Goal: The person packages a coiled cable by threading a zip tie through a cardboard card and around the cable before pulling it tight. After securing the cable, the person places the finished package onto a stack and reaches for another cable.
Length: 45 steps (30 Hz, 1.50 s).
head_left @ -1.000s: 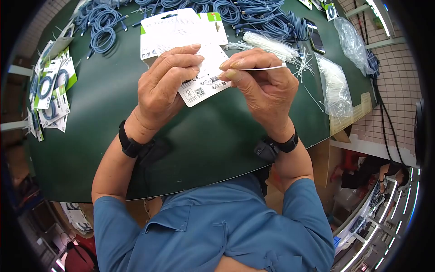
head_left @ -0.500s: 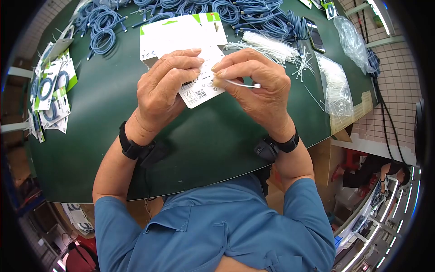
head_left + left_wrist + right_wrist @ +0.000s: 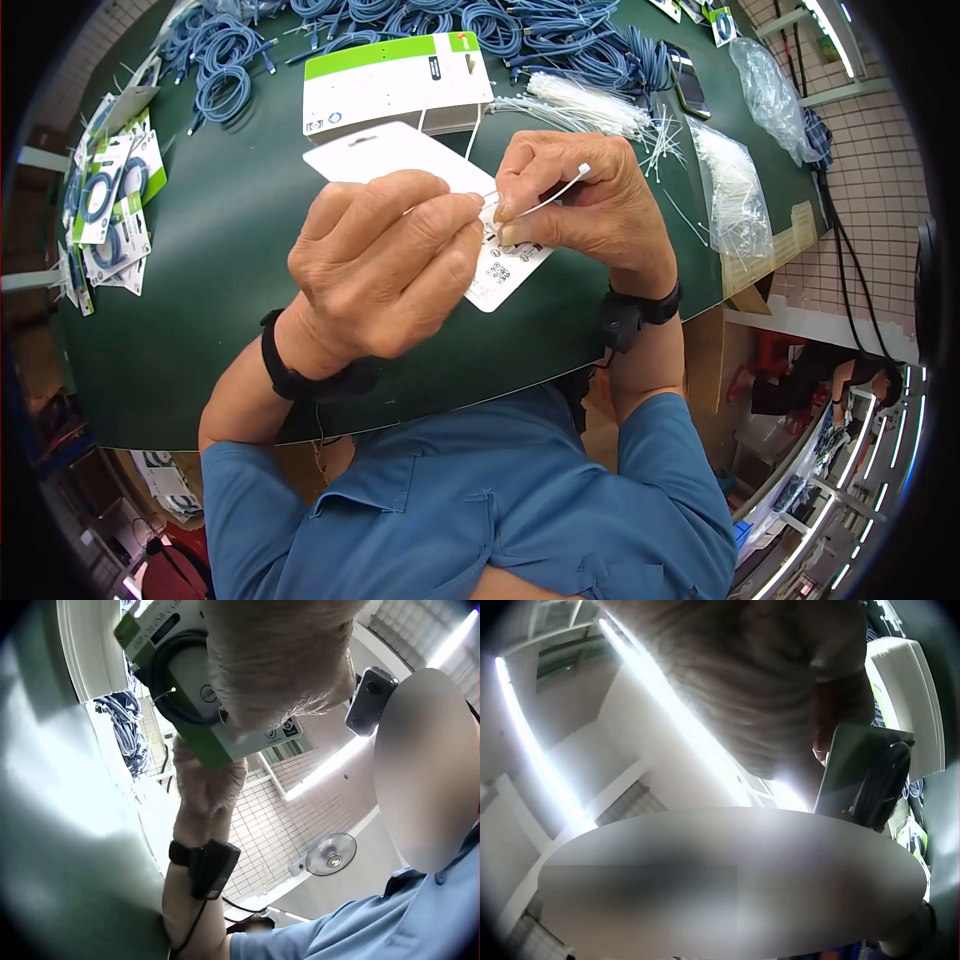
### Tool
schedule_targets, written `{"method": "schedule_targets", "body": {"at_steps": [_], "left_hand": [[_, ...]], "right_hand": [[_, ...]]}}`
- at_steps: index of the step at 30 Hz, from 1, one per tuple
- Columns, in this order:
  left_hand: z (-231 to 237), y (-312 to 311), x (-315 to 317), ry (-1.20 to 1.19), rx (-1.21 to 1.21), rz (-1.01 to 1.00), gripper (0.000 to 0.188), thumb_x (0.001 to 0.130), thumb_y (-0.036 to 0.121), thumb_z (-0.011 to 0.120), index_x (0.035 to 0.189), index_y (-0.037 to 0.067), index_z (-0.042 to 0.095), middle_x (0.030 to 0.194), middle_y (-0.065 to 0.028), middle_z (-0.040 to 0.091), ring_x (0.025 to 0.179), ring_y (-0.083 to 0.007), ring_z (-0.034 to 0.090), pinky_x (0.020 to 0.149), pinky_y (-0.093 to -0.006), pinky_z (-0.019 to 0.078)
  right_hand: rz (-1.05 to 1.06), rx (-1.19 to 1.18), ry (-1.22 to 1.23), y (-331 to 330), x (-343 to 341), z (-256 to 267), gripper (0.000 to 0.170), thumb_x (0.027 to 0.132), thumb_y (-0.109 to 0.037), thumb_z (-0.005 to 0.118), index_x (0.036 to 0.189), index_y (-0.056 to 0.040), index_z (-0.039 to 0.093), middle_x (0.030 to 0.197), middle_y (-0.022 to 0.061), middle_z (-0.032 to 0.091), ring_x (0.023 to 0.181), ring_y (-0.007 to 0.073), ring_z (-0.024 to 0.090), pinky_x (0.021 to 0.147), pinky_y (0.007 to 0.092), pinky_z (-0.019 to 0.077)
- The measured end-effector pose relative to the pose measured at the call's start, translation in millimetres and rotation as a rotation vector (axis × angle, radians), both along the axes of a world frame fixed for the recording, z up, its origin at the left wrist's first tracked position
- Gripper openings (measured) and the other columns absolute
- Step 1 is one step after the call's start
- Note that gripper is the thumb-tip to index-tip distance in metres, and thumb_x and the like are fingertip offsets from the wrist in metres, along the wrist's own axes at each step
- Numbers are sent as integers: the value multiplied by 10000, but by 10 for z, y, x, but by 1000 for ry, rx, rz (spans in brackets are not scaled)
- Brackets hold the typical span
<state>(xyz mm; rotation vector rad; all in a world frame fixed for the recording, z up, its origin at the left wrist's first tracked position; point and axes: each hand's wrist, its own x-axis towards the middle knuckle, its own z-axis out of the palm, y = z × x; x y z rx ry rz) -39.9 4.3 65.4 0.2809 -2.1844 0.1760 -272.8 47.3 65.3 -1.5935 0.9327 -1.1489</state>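
Observation:
In the head view my left hand (image 3: 385,265) holds a white printed card (image 3: 400,150), fingers curled over its middle. The card's green front faces down, and the left wrist view shows a dark coiled cable (image 3: 180,697) against it. My right hand (image 3: 595,200) pinches a thin white cable tie (image 3: 562,195) between thumb and forefinger at the card's right part. The tie curves up past the fingers, its small head standing free. Both hands' fingertips nearly meet over the card, hiding where the tie meets it.
Beyond the hands stands a stack of white and green cards (image 3: 390,95). Blue coiled cables (image 3: 570,40) lie along the back, with loose white cable ties (image 3: 590,105), a bag of ties (image 3: 735,190) and a phone (image 3: 686,85) at right. Finished-looking carded cables (image 3: 110,200) lie at left.
The card has come away from the stack and tilted, shifting right and toward me. My left hand moved right and nearer with it. The tie in my right hand now points more upward.

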Motion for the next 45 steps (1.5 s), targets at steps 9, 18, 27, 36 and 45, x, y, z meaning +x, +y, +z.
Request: {"method": "schedule_targets", "body": {"at_steps": [9, 18, 27, 36, 45], "left_hand": [[-101, 108, -59, 145, 587, -255, 78, 880, 24, 760, 936, 19, 707, 840, -74, 728, 797, -206, 722, 718, -314, 561], [-162, -95, -113, 571, 1362, -294, 174, 1080, 53, 564, 1210, -38, 636, 1053, -99, 757, 916, -144, 726, 800, -292, 598], [-395, -297, -118, 778, 1654, -451, 244, 1105, 84, 499, 1288, -46, 596, 1166, -134, 735, 985, -131, 716, 864, -282, 606], [-491, -231, -160, 738, 1787, -475, 253, 1100, 90, 510, 1302, -42, 586, 1187, -135, 722, 999, -137, 709, 875, -288, 602], [-554, -236, -163, 753, 1811, -470, 269, 1094, 96, 518, 1308, -56, 576, 1187, -141, 712, 1001, -141, 703, 882, -292, 599]], "right_hand": [[138, 66, -258, -58, -24, -151, 86, 863, -24, 814, 923, -3, 756, 874, 85, 699, 762, 146, 607, 653, 268, 465], [-350, -24, -463, -105, -26, -231, 150, 938, -42, 760, 1064, 7, 693, 958, 91, 704, 759, 130, 595, 632, 243, 452], [-444, -789, 490, -164, 292, -250, 304, 758, 48, 865, 1016, -85, 775, 918, 38, 688, 768, 156, 585, 639, 275, 478], [-483, -860, 652, -170, 318, -335, 353, 649, 22, 875, 960, -132, 810, 898, 7, 671, 790, 187, 584, 633, 308, 487], [-334, -710, 603, -185, 259, -229, 359, 688, 123, 772, 967, -102, 793, 952, 33, 679, 848, 217, 614, 714, 321, 531]]}}
